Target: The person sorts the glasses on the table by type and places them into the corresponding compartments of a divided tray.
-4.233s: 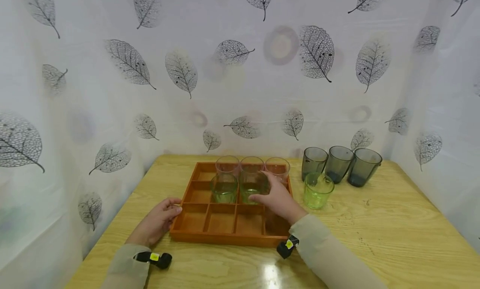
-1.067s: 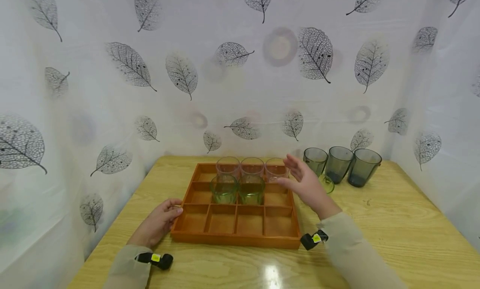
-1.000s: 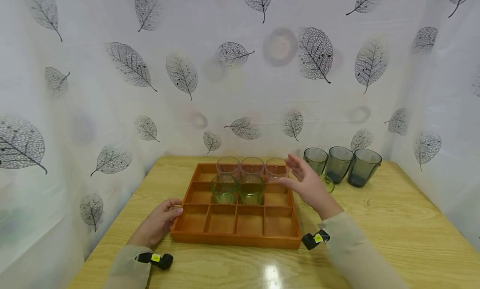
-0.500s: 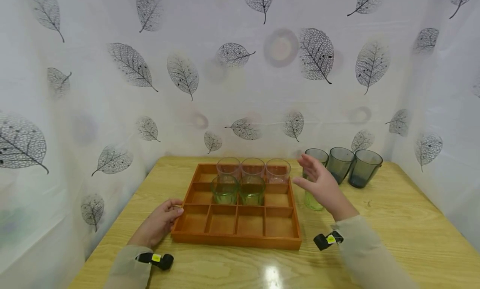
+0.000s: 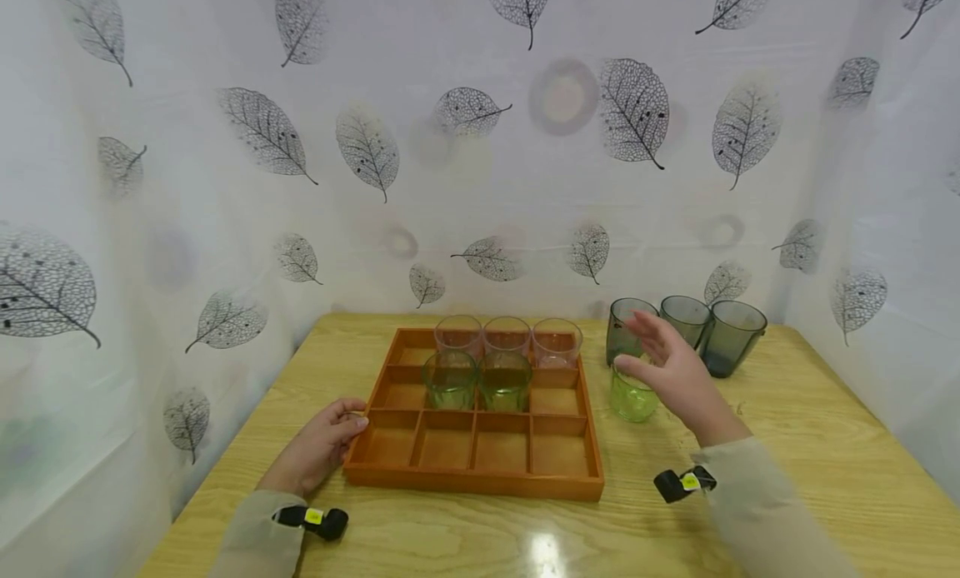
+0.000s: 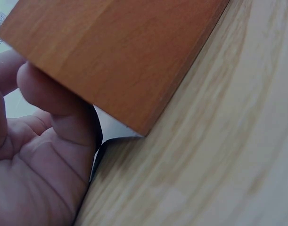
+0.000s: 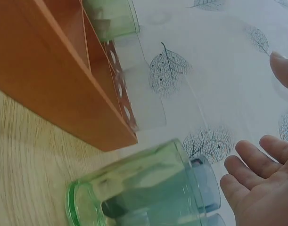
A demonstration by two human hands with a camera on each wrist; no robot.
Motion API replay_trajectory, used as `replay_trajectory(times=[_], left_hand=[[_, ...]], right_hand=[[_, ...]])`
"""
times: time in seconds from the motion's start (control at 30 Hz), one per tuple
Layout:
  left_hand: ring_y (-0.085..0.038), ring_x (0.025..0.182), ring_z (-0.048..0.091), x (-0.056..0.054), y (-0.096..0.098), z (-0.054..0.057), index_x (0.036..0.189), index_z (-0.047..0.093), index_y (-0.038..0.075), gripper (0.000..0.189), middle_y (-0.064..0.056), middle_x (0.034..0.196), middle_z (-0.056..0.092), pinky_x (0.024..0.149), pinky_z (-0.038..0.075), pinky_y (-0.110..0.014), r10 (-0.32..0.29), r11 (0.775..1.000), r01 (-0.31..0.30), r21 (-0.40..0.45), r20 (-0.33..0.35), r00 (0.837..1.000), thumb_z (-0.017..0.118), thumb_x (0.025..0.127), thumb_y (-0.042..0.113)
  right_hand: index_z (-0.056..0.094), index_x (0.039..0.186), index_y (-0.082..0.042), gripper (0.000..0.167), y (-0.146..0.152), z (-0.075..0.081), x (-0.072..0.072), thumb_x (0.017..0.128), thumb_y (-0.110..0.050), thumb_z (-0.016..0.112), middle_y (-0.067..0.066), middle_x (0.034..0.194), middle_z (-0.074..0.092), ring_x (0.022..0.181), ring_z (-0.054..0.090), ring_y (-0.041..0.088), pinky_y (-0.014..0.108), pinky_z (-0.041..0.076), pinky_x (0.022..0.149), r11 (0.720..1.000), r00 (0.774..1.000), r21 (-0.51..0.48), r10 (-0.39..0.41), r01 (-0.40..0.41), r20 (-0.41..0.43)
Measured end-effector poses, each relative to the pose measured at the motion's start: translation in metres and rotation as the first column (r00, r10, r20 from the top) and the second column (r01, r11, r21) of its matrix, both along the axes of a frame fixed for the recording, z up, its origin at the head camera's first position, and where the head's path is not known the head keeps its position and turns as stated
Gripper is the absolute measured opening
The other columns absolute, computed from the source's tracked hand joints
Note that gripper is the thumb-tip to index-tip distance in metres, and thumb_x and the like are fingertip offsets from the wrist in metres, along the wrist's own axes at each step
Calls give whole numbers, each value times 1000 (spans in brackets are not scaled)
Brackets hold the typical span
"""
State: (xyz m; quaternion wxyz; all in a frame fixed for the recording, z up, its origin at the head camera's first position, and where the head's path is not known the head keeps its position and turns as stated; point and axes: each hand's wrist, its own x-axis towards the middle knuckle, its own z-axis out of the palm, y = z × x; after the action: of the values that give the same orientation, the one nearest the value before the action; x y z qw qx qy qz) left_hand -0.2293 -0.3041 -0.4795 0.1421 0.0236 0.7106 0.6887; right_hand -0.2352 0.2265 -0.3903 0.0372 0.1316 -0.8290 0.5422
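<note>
My right hand (image 5: 678, 386), fingers and thumb spread, is beside and partly in front of a light green glass (image 5: 632, 401) standing on the table right of the tray. In the right wrist view the green glass (image 7: 134, 183) is large, with the hand's fingertips (image 7: 250, 165) apart from its rim. My left hand (image 5: 318, 445) rests against the left side of a wooden compartment tray (image 5: 472, 480), fingers loosely bent. In the left wrist view its thumb (image 6: 45, 89) touches the tray's edge. Two green glasses (image 5: 450, 386) stand in the tray's middle row, behind them three clear pinkish glasses (image 5: 557, 345).
Three dark grey glasses (image 5: 735, 336) stand at the table's back right, the nearest partly behind my right hand. The front row of tray compartments (image 5: 501, 443) holds nothing. A leaf-printed curtain (image 5: 480, 186) hangs behind the wooden table (image 5: 810, 445).
Over the tray's green glass at first, my right hand has come off it and moved right to the green glass on the table. The left hand has stayed at the tray's side.
</note>
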Motion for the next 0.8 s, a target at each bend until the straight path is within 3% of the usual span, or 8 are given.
replay_trajectory(times=[0.23,0.8], left_hand=[[-10,65,47,0,0,-1,125,46,7,25,0,93,56,55,45,-23,4,1000,-4,4,4,1000,57,104,15],[-10,63,47,1,1,1,126,45,6,26,1,92,56,54,45,-23,-8,1000,8,-2,8,1000,56,105,15]], right_hand=[[12,163,-14,91,17,-4,3,97,-41,68,13,162,29,149,22,39,59,23,115,999,999,28,-38,39,-8],[1,163,-14,94,47,-33,5,99,-40,66,16,166,15,149,16,44,64,20,114,997,993,2,-74,74,91]])
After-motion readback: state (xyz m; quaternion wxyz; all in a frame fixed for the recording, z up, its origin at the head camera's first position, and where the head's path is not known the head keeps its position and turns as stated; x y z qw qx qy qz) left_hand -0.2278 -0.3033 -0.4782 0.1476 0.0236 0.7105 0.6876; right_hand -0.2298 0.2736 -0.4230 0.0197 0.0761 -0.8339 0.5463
